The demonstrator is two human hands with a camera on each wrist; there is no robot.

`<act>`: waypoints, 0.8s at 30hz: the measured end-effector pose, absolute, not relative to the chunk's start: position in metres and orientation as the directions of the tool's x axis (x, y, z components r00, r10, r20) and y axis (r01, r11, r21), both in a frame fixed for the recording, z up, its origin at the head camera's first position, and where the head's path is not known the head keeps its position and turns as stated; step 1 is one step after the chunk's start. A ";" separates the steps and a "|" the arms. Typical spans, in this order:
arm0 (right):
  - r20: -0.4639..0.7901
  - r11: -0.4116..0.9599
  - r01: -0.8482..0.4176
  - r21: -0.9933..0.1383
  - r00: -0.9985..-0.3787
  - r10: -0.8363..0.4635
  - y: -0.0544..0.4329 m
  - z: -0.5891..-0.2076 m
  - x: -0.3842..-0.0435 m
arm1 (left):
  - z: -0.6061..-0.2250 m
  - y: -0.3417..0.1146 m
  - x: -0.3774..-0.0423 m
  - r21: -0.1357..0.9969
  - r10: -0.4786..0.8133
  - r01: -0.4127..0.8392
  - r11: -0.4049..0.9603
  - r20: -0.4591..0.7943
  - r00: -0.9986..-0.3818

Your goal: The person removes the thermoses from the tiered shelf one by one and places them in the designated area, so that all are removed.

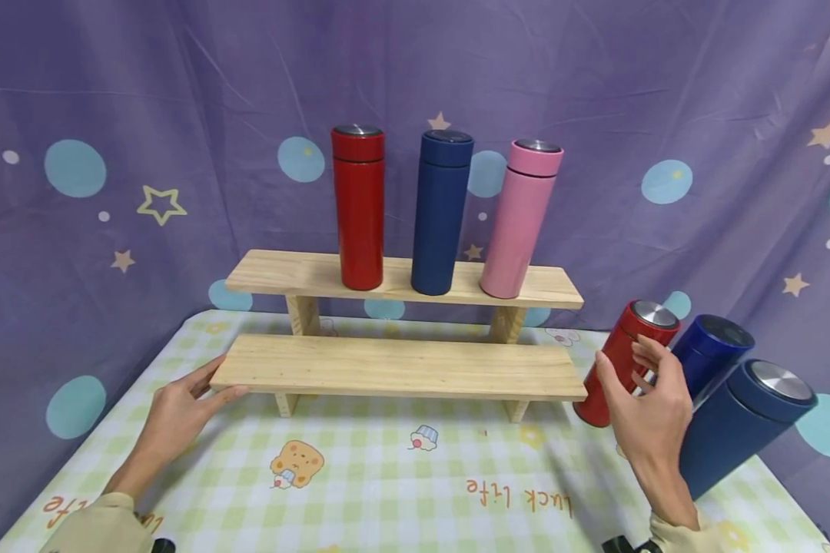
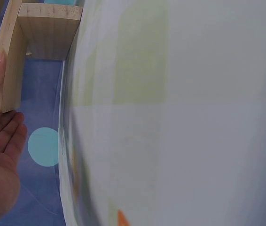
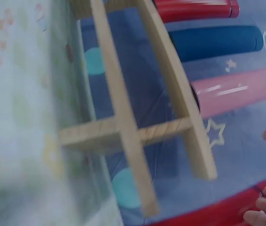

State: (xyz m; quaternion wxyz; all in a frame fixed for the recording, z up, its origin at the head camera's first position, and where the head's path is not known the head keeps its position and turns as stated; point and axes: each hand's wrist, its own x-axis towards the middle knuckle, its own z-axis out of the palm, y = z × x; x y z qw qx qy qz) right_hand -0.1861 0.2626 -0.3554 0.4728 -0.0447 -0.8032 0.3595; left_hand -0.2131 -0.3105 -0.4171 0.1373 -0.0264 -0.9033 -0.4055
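Note:
A two-tier wooden shelf (image 1: 401, 367) stands on the table. My left hand (image 1: 177, 416) holds the left end of its lower board, thumb along the front edge; the left wrist view shows the fingers (image 2: 11, 134) around the board's end. On the upper board stand a red thermos (image 1: 360, 211), a dark blue thermos (image 1: 443, 215) and a pink thermos (image 1: 522, 219). At the right, my right hand (image 1: 653, 411) is beside a second red thermos (image 1: 621, 349), thumb and fingers apart. Whether the fingers touch it I cannot tell.
Behind the right hand stand a glossy blue thermos (image 1: 707, 357) and a wide dark blue thermos (image 1: 736, 430), close together near the table's right edge. A checked cloth (image 1: 380, 476) covers the table. A purple curtain (image 1: 200, 169) hangs behind.

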 end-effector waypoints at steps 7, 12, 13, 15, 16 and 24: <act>0.680 0.742 -0.169 -0.649 -0.566 0.466 0.280 -0.377 -0.181 | -0.418 -0.311 -0.213 0.722 -0.067 0.167 0.672 0.284 -0.956; 0.613 0.725 -0.094 -0.682 -0.614 0.497 0.288 -0.388 -0.189 | -0.418 -0.310 -0.213 0.714 -0.069 0.165 0.681 0.286 -0.956; 0.599 0.718 -0.085 -0.690 -0.624 0.502 0.289 -0.390 -0.191 | -0.418 -0.310 -0.213 0.713 -0.068 0.166 0.681 0.287 -0.956; 0.570 0.703 -0.072 -0.708 -0.645 0.508 0.291 -0.392 -0.195 | -0.418 -0.310 -0.213 0.713 -0.066 0.168 0.681 0.288 -0.955; 0.555 0.694 -0.068 -0.717 -0.657 0.510 0.292 -0.393 -0.197 | -0.418 -0.310 -0.213 0.713 -0.065 0.168 0.680 0.287 -0.956; 0.418 0.611 -0.002 -0.791 -0.732 0.538 0.298 -0.395 -0.212 | -0.417 -0.310 -0.213 0.714 -0.060 0.169 0.680 0.283 -0.957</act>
